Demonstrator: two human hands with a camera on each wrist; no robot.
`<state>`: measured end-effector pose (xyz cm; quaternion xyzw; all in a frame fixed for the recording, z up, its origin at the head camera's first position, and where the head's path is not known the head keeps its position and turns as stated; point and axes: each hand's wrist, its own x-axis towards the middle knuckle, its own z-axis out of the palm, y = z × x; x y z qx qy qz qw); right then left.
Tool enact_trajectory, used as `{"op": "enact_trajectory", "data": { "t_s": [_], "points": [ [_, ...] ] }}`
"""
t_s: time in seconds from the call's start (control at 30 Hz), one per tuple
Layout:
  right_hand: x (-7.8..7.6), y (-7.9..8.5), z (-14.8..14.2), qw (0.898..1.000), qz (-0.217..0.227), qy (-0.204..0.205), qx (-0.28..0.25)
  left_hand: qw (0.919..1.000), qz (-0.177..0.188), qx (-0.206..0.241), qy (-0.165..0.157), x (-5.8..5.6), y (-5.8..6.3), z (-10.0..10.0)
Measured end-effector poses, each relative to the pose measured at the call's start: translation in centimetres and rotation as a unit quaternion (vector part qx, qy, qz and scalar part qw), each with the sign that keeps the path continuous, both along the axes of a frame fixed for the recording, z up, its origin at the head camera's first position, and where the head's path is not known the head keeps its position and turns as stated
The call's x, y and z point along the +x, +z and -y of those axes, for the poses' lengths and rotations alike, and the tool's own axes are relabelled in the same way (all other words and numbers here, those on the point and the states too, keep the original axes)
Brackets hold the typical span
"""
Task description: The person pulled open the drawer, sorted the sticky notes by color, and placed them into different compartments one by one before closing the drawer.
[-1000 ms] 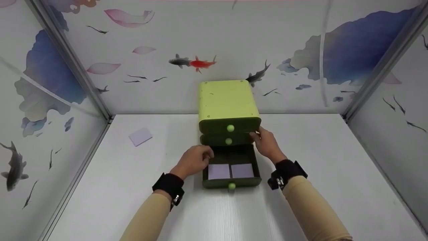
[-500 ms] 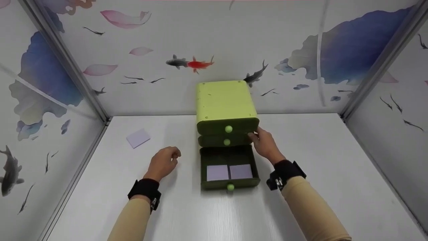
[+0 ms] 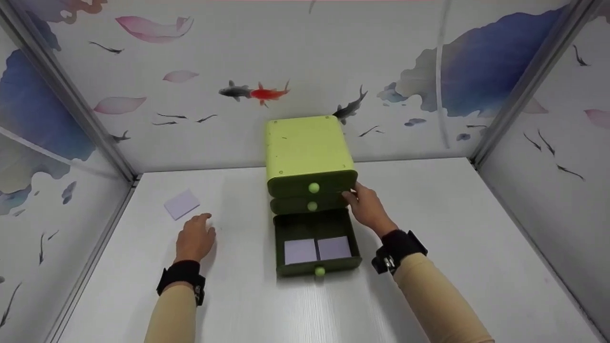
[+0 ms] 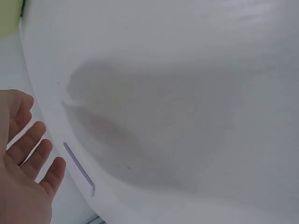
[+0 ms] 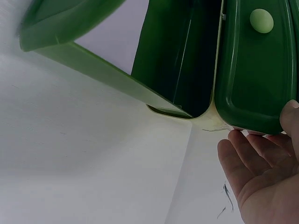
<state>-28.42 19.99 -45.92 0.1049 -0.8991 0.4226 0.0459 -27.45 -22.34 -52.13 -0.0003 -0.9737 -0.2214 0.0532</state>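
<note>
A yellow-green desktop drawer cabinet (image 3: 310,147) with dark green drawers stands on the white table. Its bottom drawer (image 3: 317,224) is pulled out and holds a pair of lilac square pads, the left pad (image 3: 300,251) and the right pad (image 3: 334,247), side by side at the front. With thumb on the front and fingers along the side, my right hand (image 3: 369,208) holds the cabinet's right edge by the middle drawer (image 5: 261,70). My left hand (image 3: 194,238), fingers loosely spread and holding nothing, hovers just in front of another lilac pad (image 3: 181,204), which lies on the table.
White panels painted with fish and petals enclose the table at the back wall (image 3: 228,143), left and right. Metal posts (image 3: 114,152) rise at the back corners. The table surface (image 3: 429,200) extends on both sides of the cabinet.
My left hand has left the bottom drawer's left side and moved left to near the loose pad, its fingers opening out. The right hand stays at the cabinet. The head view has shifted slightly.
</note>
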Motion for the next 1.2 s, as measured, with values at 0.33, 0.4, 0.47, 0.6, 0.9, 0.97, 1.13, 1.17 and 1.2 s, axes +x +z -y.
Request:
{"op": "enact_trajectory", "data": {
  "t_s": [0.33, 0.4, 0.47, 0.6, 0.9, 0.97, 1.13, 1.17, 1.2],
  "points": [
    [0.2, -0.1, 0.4, 1.0, -0.005, 0.005, -0.002, 0.9944, 0.103, 0.001, 0.022, 0.2, 0.0, 2.6],
    [0.2, -0.1, 0.5, 1.0, -0.003, 0.006, -0.003, 0.9934, 0.113, -0.003, 0.02, 0.2, -0.1, 2.9],
    [0.2, -0.1, 0.6, 1.0, -0.003, 0.005, -0.002, 0.9927, 0.119, -0.007, 0.017, 0.2, -0.1, 3.1],
    [0.3, -0.1, 0.6, 1.0, -0.002, 0.007, -0.007, 0.9915, 0.128, -0.01, 0.021, -0.3, -0.2, 3.2],
    [0.4, -0.3, 0.3, 1.0, 0.007, -0.004, -0.008, 0.9897, 0.134, -0.038, 0.032, -1.4, -1.4, 3.3],
    [0.3, -0.2, 0.3, 1.0, 0.003, -0.005, -0.012, 0.9898, 0.134, -0.036, 0.032, -1.8, -1.6, 3.5],
    [0.1, -0.2, 0.2, 1.0, 0.001, -0.007, -0.014, 0.9901, 0.132, -0.034, 0.033, -2.2, -1.3, 3.6],
    [0.0, -0.2, 0.2, 1.0, 0.002, -0.008, -0.014, 0.9904, 0.129, -0.037, 0.032, -2.2, -1.2, 3.5],
    [0.0, -0.2, 0.1, 1.0, 0.003, -0.01, -0.014, 0.9909, 0.126, -0.037, 0.031, -2.3, -1.1, 3.4]
  ]
}}
